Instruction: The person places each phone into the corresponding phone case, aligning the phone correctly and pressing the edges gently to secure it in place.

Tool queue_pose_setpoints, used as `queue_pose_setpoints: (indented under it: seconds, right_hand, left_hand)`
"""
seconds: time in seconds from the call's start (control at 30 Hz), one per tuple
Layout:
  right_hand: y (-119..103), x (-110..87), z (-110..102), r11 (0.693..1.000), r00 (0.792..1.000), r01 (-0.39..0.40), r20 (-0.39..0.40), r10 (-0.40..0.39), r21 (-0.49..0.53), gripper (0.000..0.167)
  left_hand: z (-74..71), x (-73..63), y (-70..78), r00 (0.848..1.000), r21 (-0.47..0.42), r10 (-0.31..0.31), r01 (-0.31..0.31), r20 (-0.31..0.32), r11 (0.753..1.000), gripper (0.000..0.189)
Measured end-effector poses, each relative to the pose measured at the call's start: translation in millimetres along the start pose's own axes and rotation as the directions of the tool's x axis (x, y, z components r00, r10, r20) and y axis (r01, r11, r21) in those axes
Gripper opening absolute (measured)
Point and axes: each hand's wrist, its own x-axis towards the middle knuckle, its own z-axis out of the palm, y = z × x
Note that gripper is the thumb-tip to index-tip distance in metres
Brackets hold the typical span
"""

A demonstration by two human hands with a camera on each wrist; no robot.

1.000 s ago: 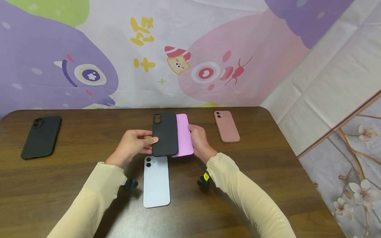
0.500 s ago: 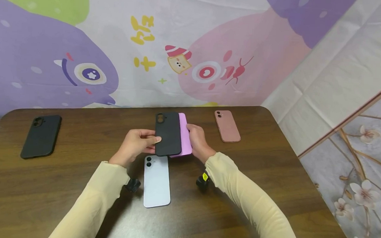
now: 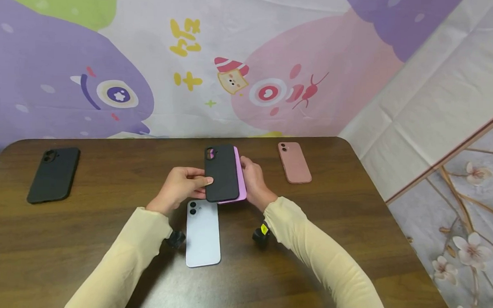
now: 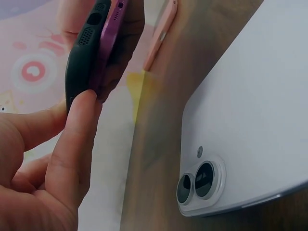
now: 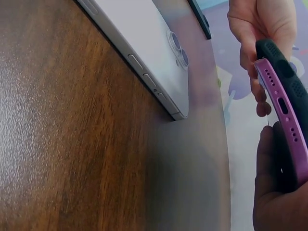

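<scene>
In the head view, my left hand point(image 3: 178, 188) pinches a black phone case point(image 3: 222, 176) by its left edge, thumb on the back. My right hand point(image 3: 255, 180) holds a purple phone point(image 3: 241, 183) by its right side. The case lies over the phone's back, shifted left, so a purple strip shows on the right and purple shows through part of the camera cutout. The right wrist view shows the phone's bottom edge with its charging port, against the case point(image 5: 294, 79). A white phone point(image 3: 204, 238) lies face down just below both hands.
A pink phone point(image 3: 295, 162) lies at the back right of the wooden table point(image 3: 119, 176). Another black phone case point(image 3: 54, 176) lies at the far left. A cartoon-print cloth point(image 3: 159, 78) hangs behind the table's back edge.
My left hand has carried the black case to the right, covering more of the purple phone. My right hand has shifted slightly left with the phone.
</scene>
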Motion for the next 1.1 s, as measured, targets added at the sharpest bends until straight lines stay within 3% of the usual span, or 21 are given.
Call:
queue_pose_setpoints:
  seconds: [0.27,0.67,1.1]
  right_hand:
    - [-1,-2.7,-1,1.000,0.999,-0.001,0.037,0.000,0.028,0.042]
    - [-1,-5.1,-1,0.998,0.998,-0.003,0.059,0.000,0.059,0.042]
    - [0,-5.8,-3,1.000,0.999,-0.008,0.051,0.008,-0.006,0.040]
  left_hand:
    - [4.4,-0.6,-0.3,1.000,0.007,0.006,-0.006,0.006,1.000,0.044]
    - [8.4,-0.6,0.5,1.000,-0.006,0.005,-0.005,0.010,1.000,0.046]
    - [12.4,0.3,0.5,0.999,0.012,-0.037,0.037,-0.013,0.999,0.046]
